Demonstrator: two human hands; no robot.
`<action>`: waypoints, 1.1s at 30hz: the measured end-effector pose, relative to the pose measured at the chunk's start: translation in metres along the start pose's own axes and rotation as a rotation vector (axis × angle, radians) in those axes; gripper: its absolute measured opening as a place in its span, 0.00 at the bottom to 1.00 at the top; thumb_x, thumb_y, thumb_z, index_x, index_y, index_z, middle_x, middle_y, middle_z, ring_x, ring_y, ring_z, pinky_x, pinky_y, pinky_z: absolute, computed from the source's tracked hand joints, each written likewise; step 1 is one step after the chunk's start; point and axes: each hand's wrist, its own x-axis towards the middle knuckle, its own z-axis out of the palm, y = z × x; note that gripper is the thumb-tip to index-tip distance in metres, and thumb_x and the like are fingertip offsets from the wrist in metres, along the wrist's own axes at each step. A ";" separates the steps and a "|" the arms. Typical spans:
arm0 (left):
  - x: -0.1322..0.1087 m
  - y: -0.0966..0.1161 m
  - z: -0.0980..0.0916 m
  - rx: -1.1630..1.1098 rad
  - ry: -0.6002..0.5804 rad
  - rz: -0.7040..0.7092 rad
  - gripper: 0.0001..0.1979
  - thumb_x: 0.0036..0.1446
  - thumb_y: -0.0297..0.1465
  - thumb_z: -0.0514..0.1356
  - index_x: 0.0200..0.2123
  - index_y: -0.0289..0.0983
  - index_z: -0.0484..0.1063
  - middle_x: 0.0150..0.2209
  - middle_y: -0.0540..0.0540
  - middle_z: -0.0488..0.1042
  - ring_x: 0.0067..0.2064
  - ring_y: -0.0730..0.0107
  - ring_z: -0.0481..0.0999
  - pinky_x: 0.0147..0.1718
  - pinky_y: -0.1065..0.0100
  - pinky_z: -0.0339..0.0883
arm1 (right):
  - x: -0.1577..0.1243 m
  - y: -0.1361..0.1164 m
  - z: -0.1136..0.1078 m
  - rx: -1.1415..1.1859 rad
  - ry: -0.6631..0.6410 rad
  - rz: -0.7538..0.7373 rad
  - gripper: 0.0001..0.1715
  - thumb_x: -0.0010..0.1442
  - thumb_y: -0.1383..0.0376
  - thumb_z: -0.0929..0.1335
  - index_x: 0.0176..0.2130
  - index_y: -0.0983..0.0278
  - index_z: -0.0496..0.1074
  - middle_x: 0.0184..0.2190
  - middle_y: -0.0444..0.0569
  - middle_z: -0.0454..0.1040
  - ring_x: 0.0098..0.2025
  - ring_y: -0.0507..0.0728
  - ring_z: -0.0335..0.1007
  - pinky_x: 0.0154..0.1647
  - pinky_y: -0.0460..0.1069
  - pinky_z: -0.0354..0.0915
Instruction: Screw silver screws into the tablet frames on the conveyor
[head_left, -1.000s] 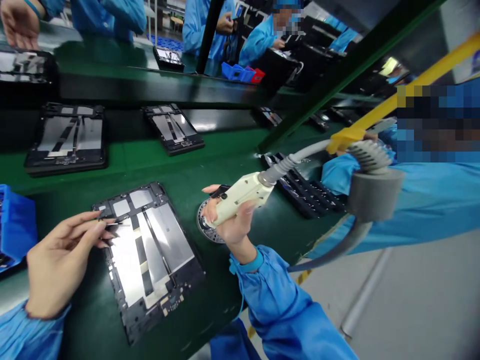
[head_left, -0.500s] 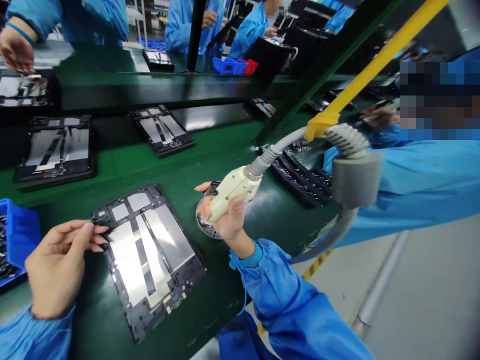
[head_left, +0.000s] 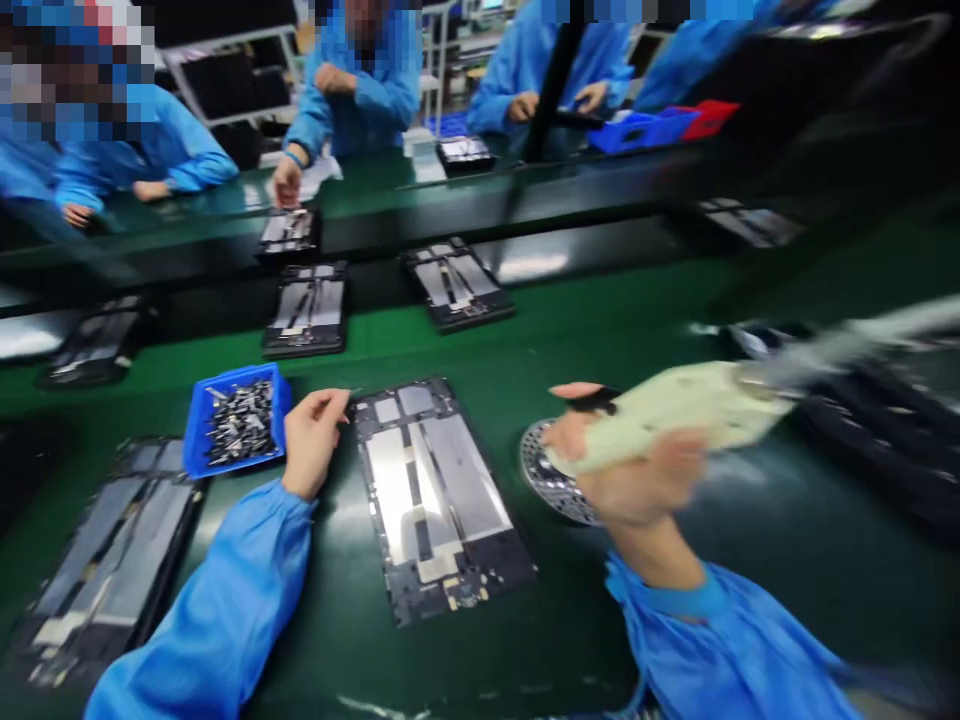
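Note:
An opened tablet (head_left: 480,485) lies before me on the green bench, its silver battery area and black ribbon cables showing. Beside its upper left corner is my left hand (head_left: 313,440), thumb and fingers pinched together. Whether something small is between those fingertips, I cannot make out. My right hand (head_left: 637,475), blurred by motion, grips a pale cream electric screwdriver (head_left: 675,405) with a grey cable. Below that hand, partly covered by it, sits a round metal tray (head_left: 546,478) with holes. A blue bin (head_left: 235,465) of small dark and silver parts stands left of my left hand.
Another opened tablet (head_left: 124,550) lies at the left. Several more, including one tablet (head_left: 457,285), rest farther back. Dark trays (head_left: 881,450) lie at the right. Co-workers in blue sleeves (head_left: 375,105) sit across the bench, one hand (head_left: 287,182) reaching to a tablet.
The view has swung left, so the bench things appear farther right. My left hand has moved away from the tablet's left edge. My right hand still holds the electric screwdriver by the round tray.

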 end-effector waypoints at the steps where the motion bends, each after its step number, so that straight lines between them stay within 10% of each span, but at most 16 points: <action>1: 0.003 -0.002 0.000 0.007 0.002 -0.016 0.28 0.44 0.52 0.70 0.36 0.32 0.79 0.24 0.49 0.73 0.21 0.77 0.62 0.19 0.75 0.52 | 0.000 -0.004 -0.002 0.004 0.035 -0.007 0.42 0.45 0.28 0.73 0.37 0.62 0.81 0.13 0.43 0.65 0.15 0.56 0.58 0.19 0.53 0.58; 17: 0.015 -0.016 -0.006 0.105 -0.096 0.022 0.09 0.51 0.35 0.67 0.26 0.35 0.77 0.23 0.50 0.74 0.26 0.71 0.69 0.32 0.69 0.65 | -0.005 -0.015 0.066 -0.037 -0.057 0.036 0.46 0.43 0.25 0.71 0.35 0.61 0.81 0.13 0.42 0.62 0.15 0.55 0.56 0.20 0.54 0.58; 33: 0.018 -0.020 -0.005 0.185 -0.188 -0.008 0.07 0.56 0.26 0.67 0.25 0.35 0.77 0.25 0.50 0.76 0.28 0.71 0.72 0.32 0.70 0.60 | 0.036 0.072 0.179 0.038 -0.383 0.066 0.42 0.56 0.28 0.66 0.40 0.63 0.75 0.14 0.38 0.62 0.14 0.54 0.58 0.21 0.52 0.66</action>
